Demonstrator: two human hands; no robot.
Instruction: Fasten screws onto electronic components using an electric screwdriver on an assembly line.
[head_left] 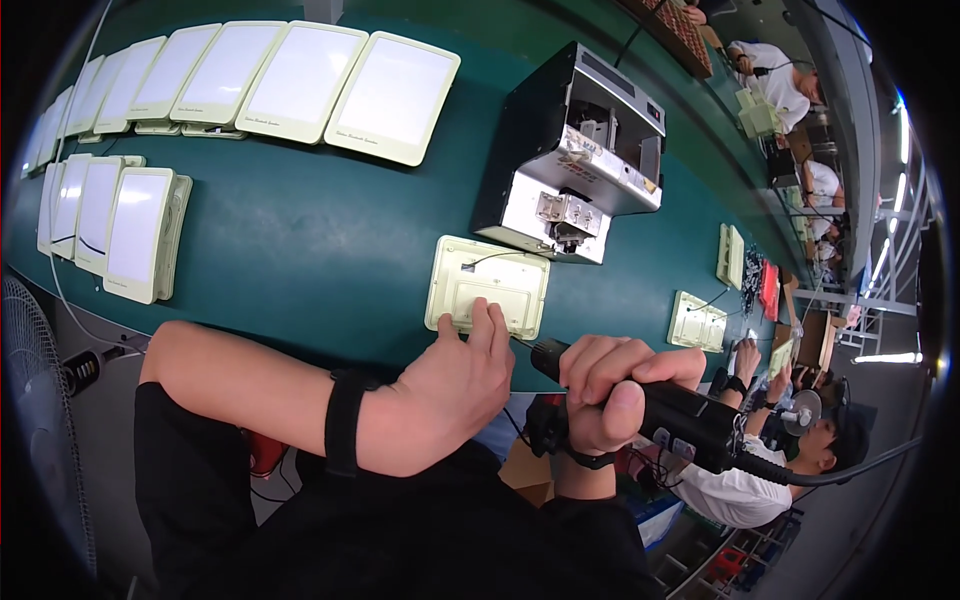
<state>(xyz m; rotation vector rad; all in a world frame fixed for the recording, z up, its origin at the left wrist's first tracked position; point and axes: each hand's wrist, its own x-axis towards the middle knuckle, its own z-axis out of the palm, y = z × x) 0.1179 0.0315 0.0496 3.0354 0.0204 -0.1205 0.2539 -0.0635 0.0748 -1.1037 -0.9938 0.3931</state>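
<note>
A pale cream plastic casing (488, 283) lies inside-up at the bench's near edge, a thin black wire running across its far part. My left hand (462, 375) rests on its near side, fingers stretched out and touching the inside. In my right hand (622, 385) is a black electric screwdriver (690, 420), gripped with the fingers wrapped around its body. Its nose points left toward the casing's near right corner; whether the tip touches, I cannot tell. Just beyond the casing stands a black and silver boxy machine (575, 150) with an open top.
Several white-faced, cream-framed panels (395, 98) line the far left of the green bench (300, 235), with a shorter row (140, 235) nearer. Another open casing (697, 322) lies to the right, near a co-worker's hands (745, 360). A fan (45, 430) stands at far left.
</note>
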